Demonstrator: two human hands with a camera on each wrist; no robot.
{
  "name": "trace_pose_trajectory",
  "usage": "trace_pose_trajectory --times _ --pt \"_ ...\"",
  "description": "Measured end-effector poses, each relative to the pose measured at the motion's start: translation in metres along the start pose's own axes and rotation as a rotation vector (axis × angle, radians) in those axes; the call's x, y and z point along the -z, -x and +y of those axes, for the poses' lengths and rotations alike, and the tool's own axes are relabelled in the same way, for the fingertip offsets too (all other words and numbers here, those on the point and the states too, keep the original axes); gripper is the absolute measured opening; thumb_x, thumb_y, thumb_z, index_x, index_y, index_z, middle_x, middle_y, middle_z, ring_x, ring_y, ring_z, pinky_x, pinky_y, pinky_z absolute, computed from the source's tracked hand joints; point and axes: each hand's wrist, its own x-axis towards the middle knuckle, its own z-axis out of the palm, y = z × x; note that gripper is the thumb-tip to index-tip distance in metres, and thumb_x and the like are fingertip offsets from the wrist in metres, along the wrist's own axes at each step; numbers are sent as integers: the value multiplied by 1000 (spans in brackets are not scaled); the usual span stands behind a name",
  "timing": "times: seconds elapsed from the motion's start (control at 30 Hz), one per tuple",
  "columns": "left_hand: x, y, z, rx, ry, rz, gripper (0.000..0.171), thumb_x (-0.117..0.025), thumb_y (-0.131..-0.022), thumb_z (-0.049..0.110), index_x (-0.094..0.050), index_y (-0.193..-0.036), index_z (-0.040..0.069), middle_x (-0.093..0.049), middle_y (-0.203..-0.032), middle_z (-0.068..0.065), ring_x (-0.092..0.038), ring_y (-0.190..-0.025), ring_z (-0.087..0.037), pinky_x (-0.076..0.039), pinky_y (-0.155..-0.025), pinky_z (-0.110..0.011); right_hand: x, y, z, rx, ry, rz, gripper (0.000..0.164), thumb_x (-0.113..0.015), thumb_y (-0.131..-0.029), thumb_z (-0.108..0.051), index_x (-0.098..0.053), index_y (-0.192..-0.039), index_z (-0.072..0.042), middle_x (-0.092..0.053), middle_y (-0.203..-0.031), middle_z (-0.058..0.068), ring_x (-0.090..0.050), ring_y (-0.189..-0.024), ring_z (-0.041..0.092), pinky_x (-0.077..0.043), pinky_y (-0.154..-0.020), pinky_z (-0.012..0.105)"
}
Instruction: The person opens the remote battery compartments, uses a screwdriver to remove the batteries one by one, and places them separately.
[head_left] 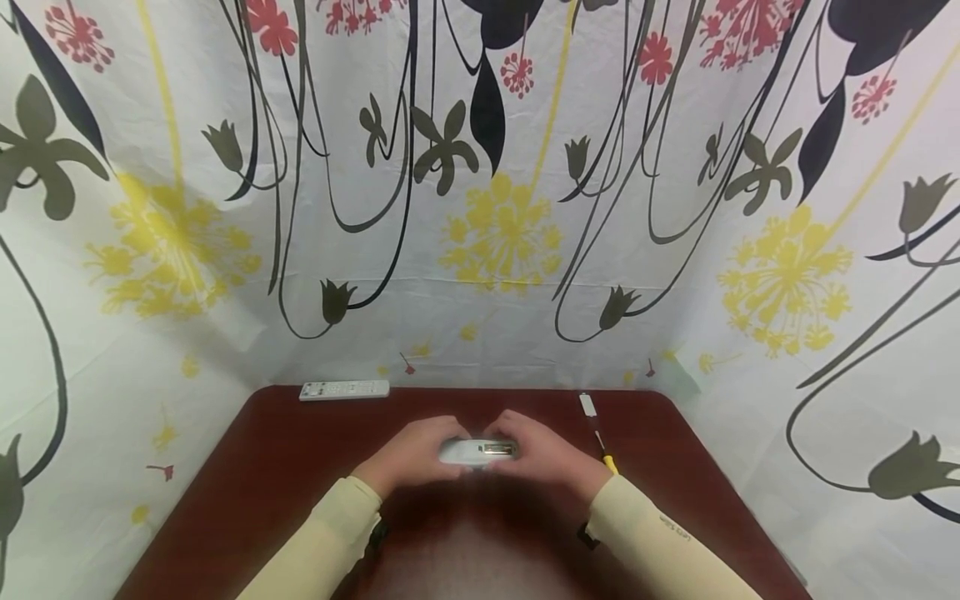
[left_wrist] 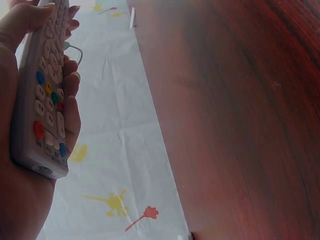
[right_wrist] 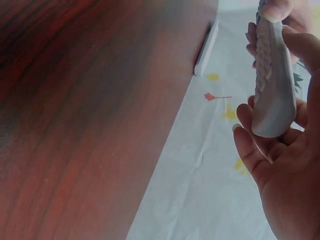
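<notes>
A white remote control (head_left: 459, 452) is held between both hands above the table, its back turned up in the head view. At its right end the battery compartment (head_left: 498, 449) is uncovered, with metallic parts showing inside. My left hand (head_left: 412, 454) grips one end, and its thumb and fingers wrap the sides in the left wrist view, where the remote's coloured buttons (left_wrist: 40, 130) show. My right hand (head_left: 551, 457) holds the other end. Seen from the right wrist, the fingers (right_wrist: 252, 157) curl under the remote's rounded end.
Another white remote (head_left: 345, 390) lies at the table's back left edge. At the back right are a small white cover (head_left: 587, 406) and a screwdriver with a yellow handle (head_left: 610, 463), partly behind the right forearm. Flower-patterned cloth (head_left: 480, 333) surrounds the dark red table (head_left: 300, 483).
</notes>
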Motion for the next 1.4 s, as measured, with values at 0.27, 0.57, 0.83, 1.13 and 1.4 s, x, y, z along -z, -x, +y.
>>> trace_pose_trajectory --times 0.27,0.57,0.83,1.13,1.4 --pt "-2 -1 0 3 -6 -2 40 -87 -91 58 -74 -120 34 -68 -111 20 -62 -98 -6 -54 -88 -33 -3 1 0 -9 18 -12 36 -90 -94 -48 -73 -121 -31 -62 -110 -17 -61 -98 7 -56 -85 29" --pt "1 -2 4 22 -10 -11 41 -88 -91 56 -74 -122 33 -68 -112 20 -62 -99 -7 -54 -90 -35 -2 0 -3 -7 24 -8 34 -90 -94 -40 -74 -122 -29 -61 -110 -16 -60 -96 7 -56 -84 28" --pt "2 -1 4 7 -25 -13 43 -89 -92 52 -74 -128 35 -68 -118 21 -62 -104 -6 -54 -94 -36 -2 -1 -5 -7 37 -5 33 -90 -93 -33 -74 -122 -28 -62 -110 -16 -60 -97 8 -55 -85 28" --pt "0 -3 3 -37 -31 -1 39 -90 -93 42 -73 -128 34 -68 -118 20 -61 -103 -6 -53 -92 -33 -4 0 -2 12 67 0 35 -89 -92 -24 -74 -124 -25 -60 -112 -15 -59 -98 7 -54 -85 27" --pt "0 -6 3 -24 -41 -13 40 -90 -93 39 -74 -129 32 -67 -117 18 -61 -102 -7 -54 -91 -32 -5 -1 2 7 49 -4 37 -89 -93 -25 -72 -126 -25 -60 -115 -15 -59 -100 7 -55 -86 28"
